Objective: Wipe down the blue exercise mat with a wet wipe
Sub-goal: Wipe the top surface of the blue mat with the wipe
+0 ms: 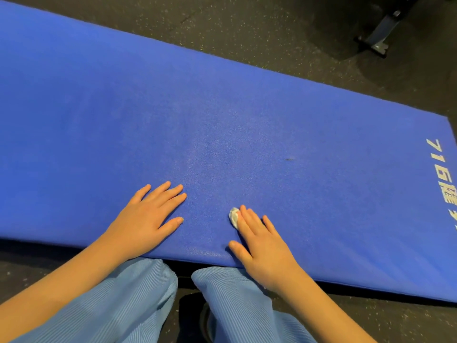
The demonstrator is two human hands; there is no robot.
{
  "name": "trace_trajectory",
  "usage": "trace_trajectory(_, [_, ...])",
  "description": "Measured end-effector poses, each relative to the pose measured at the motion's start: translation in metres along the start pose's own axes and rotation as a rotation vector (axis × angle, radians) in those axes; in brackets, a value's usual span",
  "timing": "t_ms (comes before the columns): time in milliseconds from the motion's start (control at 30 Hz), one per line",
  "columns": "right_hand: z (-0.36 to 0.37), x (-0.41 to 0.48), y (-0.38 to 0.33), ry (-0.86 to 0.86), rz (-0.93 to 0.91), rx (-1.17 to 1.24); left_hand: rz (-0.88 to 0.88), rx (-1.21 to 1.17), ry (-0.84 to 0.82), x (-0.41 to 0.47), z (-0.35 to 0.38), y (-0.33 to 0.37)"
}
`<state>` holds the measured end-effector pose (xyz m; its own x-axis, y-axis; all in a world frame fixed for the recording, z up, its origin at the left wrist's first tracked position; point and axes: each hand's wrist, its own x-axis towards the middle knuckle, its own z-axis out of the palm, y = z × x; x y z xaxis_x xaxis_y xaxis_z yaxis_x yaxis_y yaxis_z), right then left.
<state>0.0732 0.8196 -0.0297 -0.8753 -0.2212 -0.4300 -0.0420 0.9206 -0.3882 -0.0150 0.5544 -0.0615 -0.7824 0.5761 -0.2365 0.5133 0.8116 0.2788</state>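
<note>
Blue exercise mat (222, 107) lies on the floor (272, 33), near edge at lower centre. There the right hand (262, 243), grip flat and uncurled, presses the wet wipe (234, 216); the left hand (150, 216) rests flat beside it. The mat's long axis runs upper left to right, mostly beyond the wipe.

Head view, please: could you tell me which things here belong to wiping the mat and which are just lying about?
For the job: blue mat; wet wipe, pressed under the right hand; left hand, flat on the mat.
Lying about: metal equipment foot on the speckled floor, beyond the mat.
</note>
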Motion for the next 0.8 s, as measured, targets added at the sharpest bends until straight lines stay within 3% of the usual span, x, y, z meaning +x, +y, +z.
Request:
trace_trajectory(200, [-0.009,0.079,0.011,0.052,0.217,0.019,0.021,0.015,-0.008,0.001,-0.001,-0.001])
trace_trajectory(333, [-0.001,0.043,-0.003,0.038,0.036,0.027,0.021,-0.052,-0.034,0.005,-0.006,-0.001])
trace_trajectory(433, [-0.004,0.040,0.008,0.001,0.010,-0.081,-0.054,-0.143,-0.074,0.023,-0.017,-0.006])
trace_trajectory(600, [-0.015,0.114,0.023,0.092,0.273,-0.017,-0.106,0.008,-0.117,0.050,-0.012,-0.007])
trace_trajectory(800, [-0.008,0.091,0.003,0.065,0.027,-0.057,-0.078,0.017,-0.072,0.044,-0.002,-0.010])
